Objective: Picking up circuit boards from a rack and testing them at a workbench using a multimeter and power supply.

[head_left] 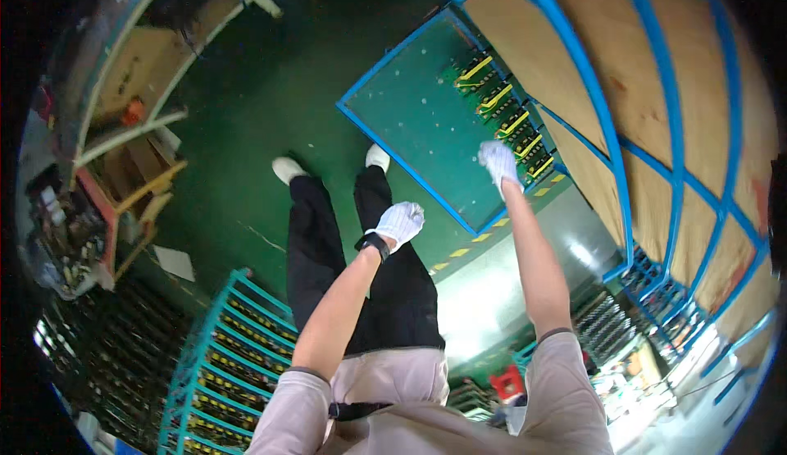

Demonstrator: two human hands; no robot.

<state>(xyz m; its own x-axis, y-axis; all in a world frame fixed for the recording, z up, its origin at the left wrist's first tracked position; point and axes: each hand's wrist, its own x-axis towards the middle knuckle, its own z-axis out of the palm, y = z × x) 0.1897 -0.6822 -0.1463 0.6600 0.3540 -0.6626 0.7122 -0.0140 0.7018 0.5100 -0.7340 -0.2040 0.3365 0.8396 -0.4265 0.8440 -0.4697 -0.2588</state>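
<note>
My left hand [400, 224], in a white glove and with a black band on the wrist, hovers in front of my dark trousers. Its fingers are curled in, and nothing shows in them. Farther right, my gloved right hand [500, 162] is by the near end of a row of green circuit boards [512, 119] with black parts and yellow strips. That hand looks closed; whether anything is inside it is hidden. The boards line the right side of a green panel [426, 98] edged by a blue frame [407, 170]. I cannot tell if the right hand touches a board.
Blue tubes [627, 172] with brown wooden panels [566, 37] rise on the right. At lower left stands a teal rack [205, 357] full of boards. A cluttered workbench [106, 201] is at far left. Yellow-striped tape [459, 252] crosses the green floor [246, 127].
</note>
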